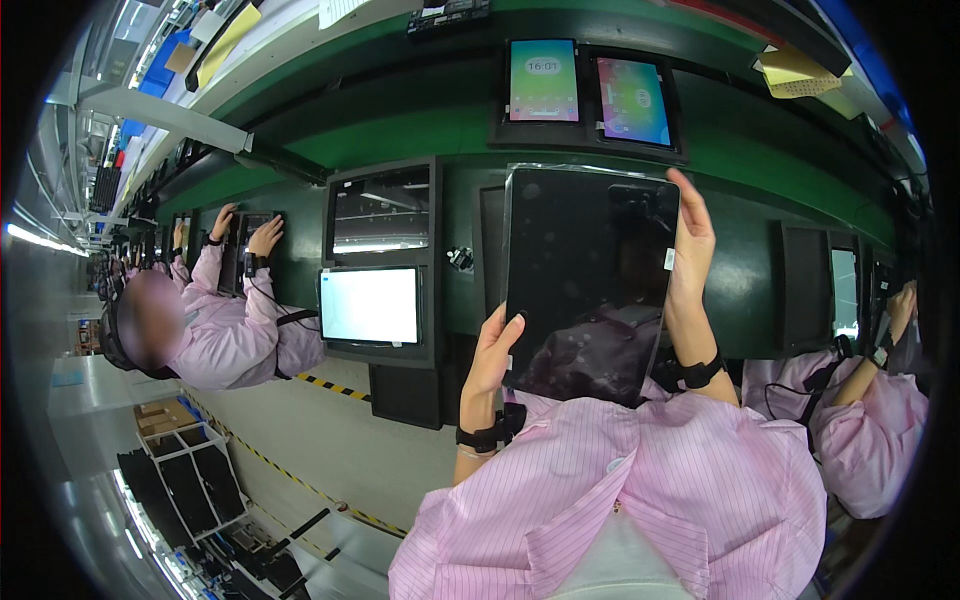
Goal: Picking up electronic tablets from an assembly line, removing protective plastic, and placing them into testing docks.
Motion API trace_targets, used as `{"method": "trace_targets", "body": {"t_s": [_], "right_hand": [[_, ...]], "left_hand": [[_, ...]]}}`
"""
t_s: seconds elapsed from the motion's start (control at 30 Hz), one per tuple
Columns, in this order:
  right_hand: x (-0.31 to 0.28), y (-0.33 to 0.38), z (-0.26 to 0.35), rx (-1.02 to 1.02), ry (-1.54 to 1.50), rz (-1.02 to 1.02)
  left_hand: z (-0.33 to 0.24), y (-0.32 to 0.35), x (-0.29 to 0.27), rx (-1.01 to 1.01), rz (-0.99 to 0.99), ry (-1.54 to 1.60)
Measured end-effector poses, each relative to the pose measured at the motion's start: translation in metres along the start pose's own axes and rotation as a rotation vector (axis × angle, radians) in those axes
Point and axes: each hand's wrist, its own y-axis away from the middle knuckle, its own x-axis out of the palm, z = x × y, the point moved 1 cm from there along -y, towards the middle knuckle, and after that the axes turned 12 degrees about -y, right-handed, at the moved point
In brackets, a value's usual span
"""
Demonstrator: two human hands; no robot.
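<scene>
A tablet [590, 260] with a dark, glossy screen is held up in front of me, with clear film showing along its edges. My left hand [490, 350] grips its lower left edge, thumb on the front. Along the upper right edge lies my right hand [692, 235], its fingers behind the tablet. A small white tag sticks out at the right edge, near the right palm. Black bands circle both wrists. Part of a dark tray [490, 235] shows behind the tablet on the green bench.
Left of me, a black tray [432, 250] holds a dark tablet [380, 215] and a lit white-screen tablet [370, 305]. Two lit tablets [543, 85] stand in a tray at the back. A small dark object [460, 259] lies between trays. Co-workers in pink sit on both sides.
</scene>
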Motion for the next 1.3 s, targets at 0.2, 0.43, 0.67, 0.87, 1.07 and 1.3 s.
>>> {"method": "trace_targets", "body": {"t_s": [0.2,0.43,0.67,0.87,1.07,1.3], "right_hand": [[0.003,-0.003,0.015,0.325,-0.288,0.071],[0.021,0.005,0.015,0.542,-0.729,0.189],[0.021,0.01,0.009,0.539,-0.823,0.239],[0.023,0.012,0.009,0.517,-0.804,0.2],[0.021,0.012,0.014,0.53,-0.861,0.216],[0.019,0.015,0.016,0.556,-0.873,0.226]], "left_hand": [[-0.004,-0.002,0.002,-0.011,0.007,-0.04],[-0.001,-0.004,-0.001,-0.069,0.035,-0.047],[-0.002,0.0,-0.001,-0.038,0.063,0.006],[-0.003,0.003,0.0,-0.054,0.036,0.013],[-0.001,0.005,0.002,-0.047,0.014,0.027],[0.0,0.007,0.004,-0.06,0.01,-0.024]]}}
